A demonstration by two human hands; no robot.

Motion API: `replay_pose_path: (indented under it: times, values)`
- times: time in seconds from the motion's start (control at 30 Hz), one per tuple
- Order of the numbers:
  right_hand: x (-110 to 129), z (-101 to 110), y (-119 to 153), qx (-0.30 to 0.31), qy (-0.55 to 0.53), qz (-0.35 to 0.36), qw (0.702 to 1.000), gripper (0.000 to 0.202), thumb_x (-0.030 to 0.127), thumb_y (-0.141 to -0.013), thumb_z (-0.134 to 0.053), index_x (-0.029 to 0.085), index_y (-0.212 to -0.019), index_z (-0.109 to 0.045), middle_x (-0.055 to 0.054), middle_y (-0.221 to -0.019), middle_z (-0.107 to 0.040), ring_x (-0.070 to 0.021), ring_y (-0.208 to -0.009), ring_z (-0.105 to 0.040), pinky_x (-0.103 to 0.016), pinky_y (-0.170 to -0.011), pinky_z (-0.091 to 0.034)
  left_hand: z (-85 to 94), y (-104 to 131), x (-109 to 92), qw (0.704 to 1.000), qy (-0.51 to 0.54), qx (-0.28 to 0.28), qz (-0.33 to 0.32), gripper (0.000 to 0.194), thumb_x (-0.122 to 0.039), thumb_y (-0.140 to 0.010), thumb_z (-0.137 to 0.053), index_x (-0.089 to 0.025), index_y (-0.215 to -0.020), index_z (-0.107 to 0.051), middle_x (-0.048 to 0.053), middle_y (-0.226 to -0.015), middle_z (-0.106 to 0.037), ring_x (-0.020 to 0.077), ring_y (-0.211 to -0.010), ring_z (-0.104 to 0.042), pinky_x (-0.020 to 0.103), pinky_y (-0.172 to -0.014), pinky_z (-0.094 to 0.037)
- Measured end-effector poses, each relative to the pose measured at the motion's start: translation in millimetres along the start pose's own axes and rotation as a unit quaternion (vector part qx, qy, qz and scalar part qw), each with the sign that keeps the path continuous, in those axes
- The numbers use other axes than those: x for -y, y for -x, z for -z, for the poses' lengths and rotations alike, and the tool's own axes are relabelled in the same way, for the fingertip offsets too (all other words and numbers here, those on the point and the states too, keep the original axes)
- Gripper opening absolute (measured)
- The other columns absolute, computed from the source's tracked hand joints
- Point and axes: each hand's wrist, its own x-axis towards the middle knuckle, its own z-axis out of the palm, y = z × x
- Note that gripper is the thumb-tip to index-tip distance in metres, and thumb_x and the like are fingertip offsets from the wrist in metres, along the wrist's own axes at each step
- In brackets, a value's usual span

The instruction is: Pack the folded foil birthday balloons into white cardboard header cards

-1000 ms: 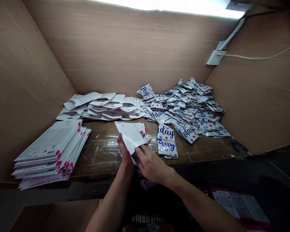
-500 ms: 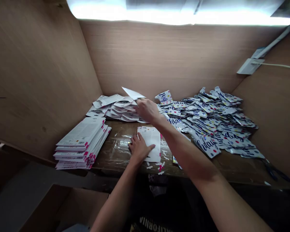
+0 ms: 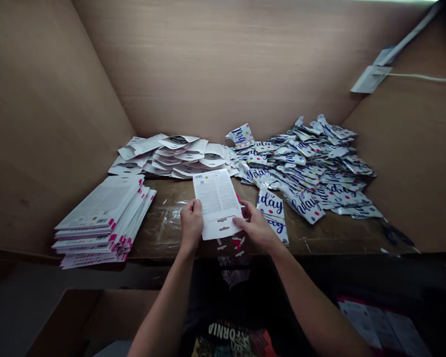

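Between my two hands is a white printed card envelope (image 3: 217, 198) with small print, a barcode and hang-hole slots at its near end, tilted above the table. My left hand (image 3: 192, 223) is closed on its left edge. Across from it, my right hand (image 3: 258, 227) grips the lower right edge, thumb on top. Just right of that hand lie foil packets (image 3: 273, 206) with coloured dots and blue lettering. Small white and pink paper scraps (image 3: 238, 244) are scattered under the envelope's near end.
A stack of white-and-pink envelopes (image 3: 100, 208) stands at the left. Behind my hands spreads a pile of white envelopes (image 3: 188, 156). Dotted foil packets (image 3: 312, 168) are heaped at the right, near dark-handled scissors (image 3: 396, 235). Brown board walls (image 3: 215, 64) enclose the table.
My right hand has come back from the far pile of white envelopes to the front. My left hand has lifted off the table, and both now hold one envelope. The view has tilted down.
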Motion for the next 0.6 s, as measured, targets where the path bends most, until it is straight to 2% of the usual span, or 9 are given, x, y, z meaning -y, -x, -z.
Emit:
replay_pose_path:
  times: [0.07,0.13,0.2,0.27,0.37,0.43,0.5,0.57,0.6]
  values:
    - [-1,-6,18,0.038,-0.161,-0.034,0.986,0.061,0.028,-0.083,-0.075,0.024,-0.141,-0.057,-0.007,-0.124,-0.075,-0.0257,-0.107,-0.072,-0.039,-0.091,-0.06,-10.7,12,-8,0.998,0.062,-0.002,0.016,0.034,-0.051,-0.091,-0.059,-0.018,-0.085,-0.066,0.005,-0.085,-0.073,0.0193,-0.072,-0.065,0.029,-0.066,-0.05]
    - [4,-8,29,0.021,-0.236,-0.047,0.97,0.051,0.029,-0.087,-0.07,0.026,-0.137,-0.06,-0.005,-0.118,-0.076,-0.0212,-0.094,-0.073,-0.032,-0.08,-0.062,-19.9,22,-16,0.983,0.17,0.025,0.067,0.036,-0.052,-0.087,-0.068,-0.017,-0.094,-0.071,0.008,-0.094,-0.077,0.0226,-0.08,-0.071,0.033,-0.074,-0.056]
    - [7,-5,36,-0.009,-0.239,-0.07,0.968,0.04,0.036,-0.093,-0.065,0.024,-0.131,-0.064,-0.003,-0.101,-0.076,-0.0158,-0.069,-0.066,-0.025,-0.057,-0.056,-25.2,31,-21,0.934,0.303,0.109,0.157,0.047,-0.054,-0.083,-0.075,-0.015,-0.109,-0.073,0.011,-0.107,-0.079,0.0293,-0.097,-0.074,0.04,-0.087,-0.059]
    - [7,1,42,-0.021,-0.197,-0.093,0.976,0.036,0.043,-0.097,-0.062,0.023,-0.127,-0.067,0.0,-0.08,-0.071,-0.012,-0.05,-0.053,-0.021,-0.041,-0.044,-27.4,39,-22,0.862,0.398,0.212,0.232,0.063,-0.061,-0.081,-0.077,-0.014,-0.123,-0.072,0.014,-0.117,-0.078,0.037,-0.115,-0.072,0.05,-0.1,-0.057]
    - [4,11,54,0.003,-0.102,-0.098,0.99,0.037,0.048,-0.102,-0.056,0.023,-0.126,-0.068,0.004,-0.064,-0.062,-0.0118,-0.042,-0.05,-0.02,-0.036,-0.038,-30.3,52,-20,0.802,0.44,0.315,0.253,0.086,-0.077,-0.077,-0.071,-0.015,-0.136,-0.067,0.018,-0.131,-0.074,0.0466,-0.133,-0.061,0.061,-0.113,-0.049]
    - [1,18,63,0.046,-0.06,-0.087,0.993,0.04,0.052,-0.107,-0.048,0.023,-0.125,-0.069,0.003,-0.064,-0.062,-0.0134,-0.044,-0.055,-0.021,-0.039,-0.041,-33.7,59,-21,0.786,0.45,0.346,0.245,0.097,-0.081,-0.075,-0.068,-0.014,-0.144,-0.062,0.02,-0.14,-0.069,0.0489,-0.141,-0.054,0.063,-0.116,-0.045]
    - [-2,30,70,0.064,-0.007,-0.038,0.997,0.044,0.054,-0.108,-0.046,0.022,-0.126,-0.07,-0.002,-0.076,-0.071,-0.0171,-0.058,-0.066,-0.026,-0.051,-0.053,-36.4,63,-26,0.789,0.45,0.346,0.235,0.098,-0.08,-0.076,-0.065,-0.015,-0.149,-0.057,0.02,-0.143,-0.067,0.0483,-0.143,-0.053,0.063,-0.116,-0.046]
    - [-10,47,75,0.02,0.111,0.042,0.993,0.047,0.056,-0.104,-0.057,0.021,-0.134,-0.068,-0.011,-0.109,-0.077,-0.0265,-0.095,-0.075,-0.04,-0.082,-0.063,-36.2,63,-32,0.801,0.445,0.326,0.232,0.097,-0.08,-0.079,-0.061,-0.015,-0.151,-0.055,0.021,-0.142,-0.068,0.0478,-0.14,-0.056,0.063,-0.113,-0.05]
    - [-16,56,78,-0.016,0.189,0.081,0.978,0.054,0.056,-0.099,-0.066,0.02,-0.14,-0.065,-0.016,-0.128,-0.073,-0.0325,-0.117,-0.07,-0.05,-0.1,-0.058,-34.8,61,-35,0.806,0.444,0.315,0.235,0.099,-0.082,-0.079,-0.059,-0.015,-0.152,-0.055,0.022,-0.141,-0.068,0.0481,-0.138,-0.058,0.064,-0.11,-0.052]
